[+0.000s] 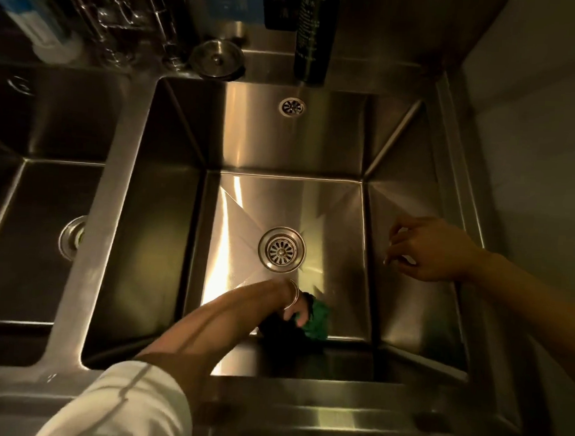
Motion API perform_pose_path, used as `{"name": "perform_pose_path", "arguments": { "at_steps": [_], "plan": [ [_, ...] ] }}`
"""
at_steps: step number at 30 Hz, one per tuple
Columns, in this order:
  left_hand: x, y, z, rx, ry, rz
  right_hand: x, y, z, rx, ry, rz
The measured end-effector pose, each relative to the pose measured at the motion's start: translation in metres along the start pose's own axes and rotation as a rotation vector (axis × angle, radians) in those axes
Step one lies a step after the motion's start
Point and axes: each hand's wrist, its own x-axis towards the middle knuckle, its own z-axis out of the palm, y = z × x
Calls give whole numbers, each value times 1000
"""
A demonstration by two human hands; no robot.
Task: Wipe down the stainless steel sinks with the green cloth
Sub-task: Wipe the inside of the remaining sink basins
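Head view: left hand (296,313) grips green cloth (317,321) at right sink's (283,144) near floor edge.
Right hand (424,248): loose, holding nothing.
Unwiped floor: lies ahead, toward drain (281,250).

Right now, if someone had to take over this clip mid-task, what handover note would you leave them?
Left hand: down in the right sink, gripping the green cloth on the floor by the near wall, just below the drain.
Right hand: holds nothing, fingers loosely curled, by the sink's right wall; contact unclear.
Done: cannot tell how much is wiped.
Left: judging by cloth position, finish this basin, then probably the left sink.
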Motion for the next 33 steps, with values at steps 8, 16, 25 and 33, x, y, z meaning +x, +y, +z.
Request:
{"name": "perform_pose_path", "arguments": {
  "at_steps": [8,16,25,33],
  "plan": [
    [-98,-20,-13,45,159,31,1,-33,-15,-38,-88,110],
    [-204,-15,-44,-154,434,92,16,-99,-76,142,3,148],
    [-296,4,-69,-237,632,217,-1,-124,-127,361,171,200],
    [-343,33,-78,-491,771,476,12,-157,-192,856,200,132]
  ]
}}
